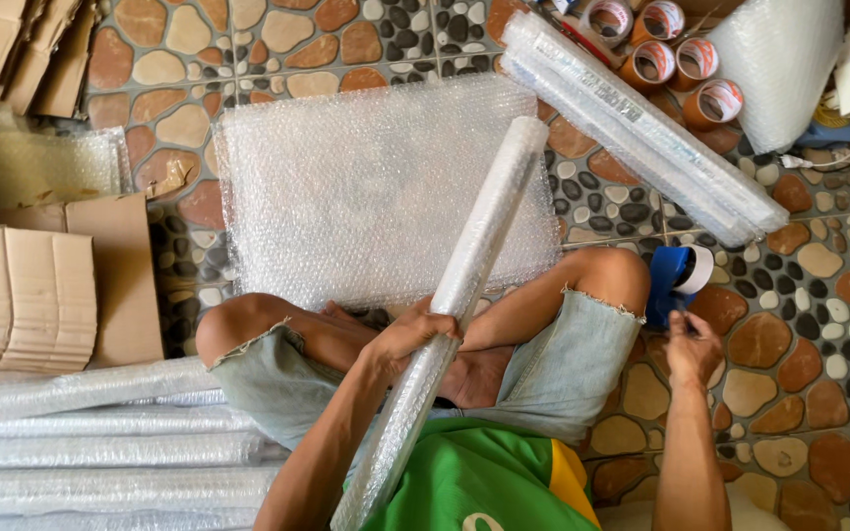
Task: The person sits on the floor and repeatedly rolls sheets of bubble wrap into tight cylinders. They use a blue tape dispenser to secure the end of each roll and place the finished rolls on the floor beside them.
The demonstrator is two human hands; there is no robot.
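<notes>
Pebble-patterned floor tiles [809,324] bear a bubble wrap sheet [366,187] and flattened cardboard [41,285].

The person wore a bright green shirt [464,477] with a yellow panel at one side and a bit of white print near the hem. Below it were pale, washed-out denim shorts [563,369] with frayed, cut-off leg edges. Both forearms were bare, without sleeves, watch or gloves.

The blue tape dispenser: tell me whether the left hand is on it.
No, the right hand reaches the blue tape dispenser; the left hand grips the bubble-wrapped roll.
</notes>
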